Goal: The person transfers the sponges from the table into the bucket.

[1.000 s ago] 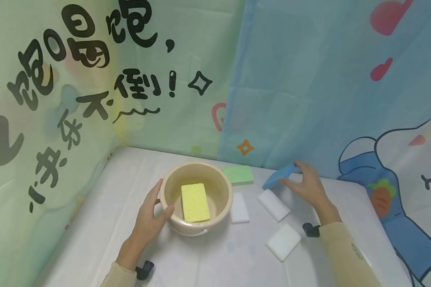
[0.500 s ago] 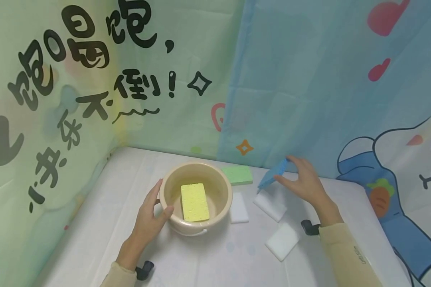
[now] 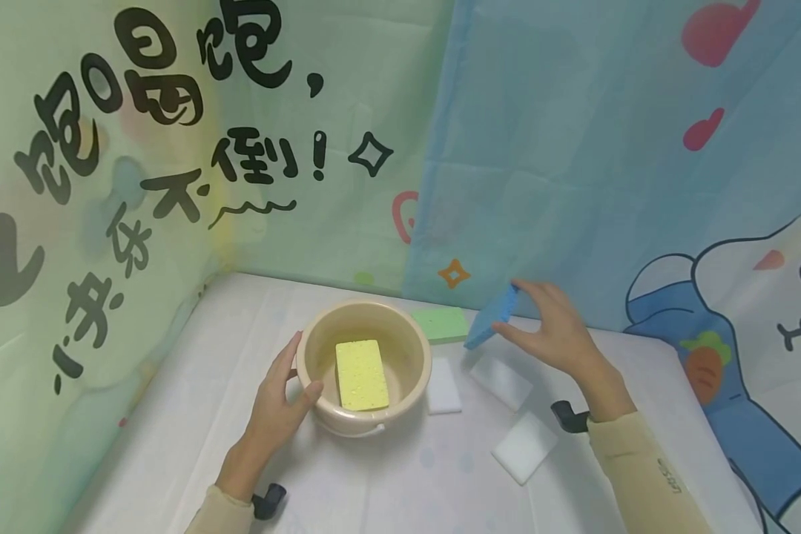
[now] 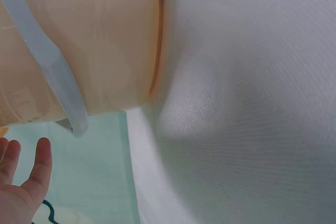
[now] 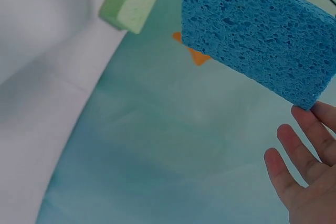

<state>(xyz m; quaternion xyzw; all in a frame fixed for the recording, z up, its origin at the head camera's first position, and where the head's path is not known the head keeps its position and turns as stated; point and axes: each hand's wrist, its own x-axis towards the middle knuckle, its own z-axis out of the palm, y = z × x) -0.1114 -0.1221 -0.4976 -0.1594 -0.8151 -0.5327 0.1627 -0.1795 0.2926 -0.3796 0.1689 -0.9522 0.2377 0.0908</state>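
In the head view my left hand holds the side of a cream bucket, thumb at the rim and fingers along the outer wall. A yellow sponge lies inside the bucket. The bucket's pale handle hangs down its wall in the left wrist view. My right hand pinches a blue sponge by one end, between thumb and fingertips. That sponge is tilted, raised above the table near the back edge. Its porous face fills the upper part of the right wrist view.
A green sponge lies behind the bucket's right side. White blocks lie on the white table: one beside the bucket, one under the blue sponge's side, one nearer the front. A printed curtain stands behind.
My right hand has moved left with the blue sponge, which is now more upright and closer to the green sponge. My left hand and the bucket stay in place.
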